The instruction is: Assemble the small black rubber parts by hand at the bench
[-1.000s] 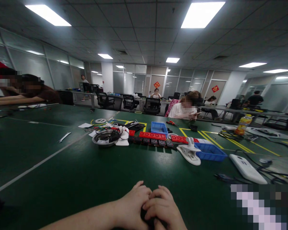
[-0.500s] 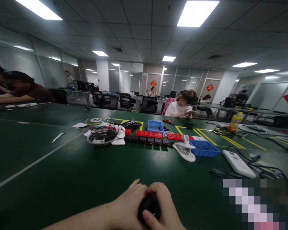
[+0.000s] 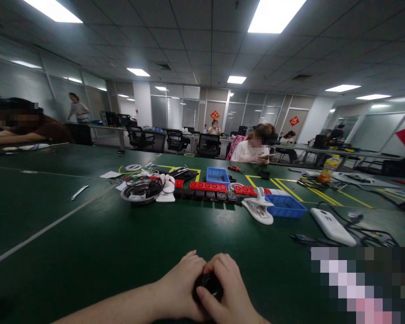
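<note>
Low in the head view, my left hand (image 3: 180,288) and my right hand (image 3: 226,290) meet over the green table (image 3: 97,252). Both are closed around a small round black object (image 3: 207,284), which shows only between the fingers. Most of it is hidden, so I cannot tell what it is. Nothing else lies close to my hands.
Farther back lie a metal bowl with cables (image 3: 139,191), red and black power strips (image 3: 212,191), two blue bins (image 3: 285,206), a white clip stand (image 3: 259,209) and a white device (image 3: 332,226). A wrench (image 3: 77,192) lies left. A person (image 3: 253,146) sits across; others sit at far left.
My hands shifted their hold and the black object now shows between them. The view has panned slightly, so the items on the table sit a little further left and higher.
</note>
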Demonstrator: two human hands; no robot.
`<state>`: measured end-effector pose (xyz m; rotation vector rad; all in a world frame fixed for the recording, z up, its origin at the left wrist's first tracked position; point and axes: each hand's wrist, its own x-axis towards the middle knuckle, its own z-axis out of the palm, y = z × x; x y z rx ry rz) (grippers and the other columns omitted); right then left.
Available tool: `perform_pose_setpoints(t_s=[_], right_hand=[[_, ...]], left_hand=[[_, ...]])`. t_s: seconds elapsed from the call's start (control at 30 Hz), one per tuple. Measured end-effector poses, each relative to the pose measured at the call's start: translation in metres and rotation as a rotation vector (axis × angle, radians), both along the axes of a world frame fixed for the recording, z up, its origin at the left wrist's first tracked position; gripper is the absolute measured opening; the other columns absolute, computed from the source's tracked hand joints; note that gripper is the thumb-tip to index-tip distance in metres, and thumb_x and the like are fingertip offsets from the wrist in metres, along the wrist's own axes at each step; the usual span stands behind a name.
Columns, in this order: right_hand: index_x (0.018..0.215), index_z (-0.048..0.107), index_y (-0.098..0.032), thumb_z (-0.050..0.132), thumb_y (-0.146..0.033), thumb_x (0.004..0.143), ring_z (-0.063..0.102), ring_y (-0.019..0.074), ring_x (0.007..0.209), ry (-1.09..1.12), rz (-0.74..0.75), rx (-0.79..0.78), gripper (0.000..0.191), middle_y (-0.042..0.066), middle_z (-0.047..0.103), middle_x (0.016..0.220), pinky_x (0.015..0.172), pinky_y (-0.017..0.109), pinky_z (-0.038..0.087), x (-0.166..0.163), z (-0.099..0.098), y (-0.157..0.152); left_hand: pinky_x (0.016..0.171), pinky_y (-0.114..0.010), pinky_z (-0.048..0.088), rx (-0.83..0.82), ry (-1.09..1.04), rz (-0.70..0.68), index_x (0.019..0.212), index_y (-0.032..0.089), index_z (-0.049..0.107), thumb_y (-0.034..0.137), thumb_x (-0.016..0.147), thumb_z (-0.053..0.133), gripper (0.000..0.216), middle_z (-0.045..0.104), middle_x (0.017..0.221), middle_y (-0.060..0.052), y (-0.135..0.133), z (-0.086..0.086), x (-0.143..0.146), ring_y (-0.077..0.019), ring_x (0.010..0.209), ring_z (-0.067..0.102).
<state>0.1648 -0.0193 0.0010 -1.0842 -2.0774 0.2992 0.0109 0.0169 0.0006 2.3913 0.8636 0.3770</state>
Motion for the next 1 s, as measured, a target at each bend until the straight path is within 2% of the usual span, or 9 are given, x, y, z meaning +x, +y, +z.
perform_pose_setpoints(t_s=[0.07, 0.17, 0.33, 0.43, 0.53, 0.63, 0.73, 1.0], right_hand=[[0.080, 0.052, -0.018, 0.050, -0.023, 0.072, 0.050, 0.0201, 0.076, 0.033, 0.050, 0.018, 0.010, 0.005, 0.053, 0.080, 0.067, 0.035, 0.039, 0.000, 0.004, -0.001], [0.083, 0.054, -0.019, 0.043, -0.015, 0.067, 0.051, 0.0193, 0.078, 0.079, 0.148, 0.059, 0.020, 0.003, 0.057, 0.079, 0.070, 0.035, 0.040, 0.001, 0.008, -0.002], [0.074, 0.054, -0.022, 0.037, -0.009, 0.059, 0.053, 0.0169, 0.077, 0.083, 0.279, 0.095, 0.026, -0.002, 0.062, 0.076, 0.077, 0.036, 0.038, 0.003, 0.015, -0.003], [0.069, 0.054, -0.022, 0.038, -0.007, 0.058, 0.053, 0.0161, 0.080, 0.056, 0.288, 0.096, 0.024, -0.004, 0.063, 0.076, 0.085, 0.039, 0.034, 0.003, 0.017, -0.004], [0.081, 0.056, -0.023, 0.041, -0.011, 0.065, 0.053, 0.0175, 0.086, 0.065, 0.311, 0.118, 0.025, -0.001, 0.062, 0.086, 0.088, 0.040, 0.033, 0.004, 0.015, -0.004], [0.098, 0.052, -0.020, 0.046, -0.020, 0.072, 0.052, 0.0202, 0.090, 0.113, 0.280, 0.109, 0.027, 0.004, 0.058, 0.095, 0.087, 0.040, 0.035, 0.005, 0.010, -0.004], [0.101, 0.048, -0.019, 0.048, -0.028, 0.078, 0.050, 0.0214, 0.090, 0.166, 0.185, 0.051, 0.025, 0.006, 0.053, 0.096, 0.081, 0.038, 0.039, 0.005, 0.003, -0.003], [0.096, 0.046, -0.018, 0.050, -0.043, 0.080, 0.048, 0.0213, 0.082, 0.167, 0.072, -0.048, 0.031, 0.006, 0.050, 0.090, 0.074, 0.037, 0.039, 0.003, -0.004, -0.003]], left_hand=[[0.106, -0.043, 0.016, -0.004, -0.001, -0.006, 0.092, 0.021, 0.051, 0.032, 0.056, 0.069, 0.042, 0.055, 0.088, 0.003, 0.002, -0.001, -0.001, -0.0181, 0.084, 0.054], [0.106, -0.042, 0.015, -0.014, 0.014, -0.023, 0.085, 0.021, 0.051, 0.032, 0.055, 0.069, 0.036, 0.054, 0.085, 0.004, 0.004, 0.000, -0.002, -0.0171, 0.084, 0.053], [0.107, -0.043, 0.013, -0.023, 0.031, -0.042, 0.079, 0.021, 0.052, 0.027, 0.055, 0.071, 0.031, 0.054, 0.085, 0.005, 0.005, 0.004, -0.002, -0.0163, 0.084, 0.053], [0.106, -0.046, 0.013, -0.008, 0.046, -0.056, 0.084, 0.022, 0.054, 0.028, 0.056, 0.070, 0.033, 0.056, 0.090, 0.004, 0.004, 0.005, -0.002, -0.0187, 0.088, 0.053], [0.106, -0.050, 0.013, 0.003, 0.059, -0.088, 0.098, 0.025, 0.053, 0.032, 0.056, 0.069, 0.046, 0.056, 0.101, 0.001, 0.002, 0.006, -0.003, -0.0228, 0.096, 0.052], [0.105, -0.053, 0.013, 0.002, 0.038, -0.091, 0.112, 0.025, 0.047, 0.037, 0.056, 0.069, 0.062, 0.054, 0.108, -0.003, 0.001, 0.007, -0.003, -0.0260, 0.103, 0.049], [0.104, -0.055, 0.012, -0.013, 0.006, -0.074, 0.121, 0.025, 0.041, 0.039, 0.057, 0.069, 0.071, 0.053, 0.112, -0.004, 0.001, 0.008, -0.003, -0.0273, 0.107, 0.048], [0.104, -0.053, 0.015, 0.000, -0.001, -0.028, 0.115, 0.021, 0.045, 0.048, 0.055, 0.070, 0.070, 0.057, 0.103, -0.005, 0.000, 0.005, -0.001, -0.0279, 0.100, 0.051]])
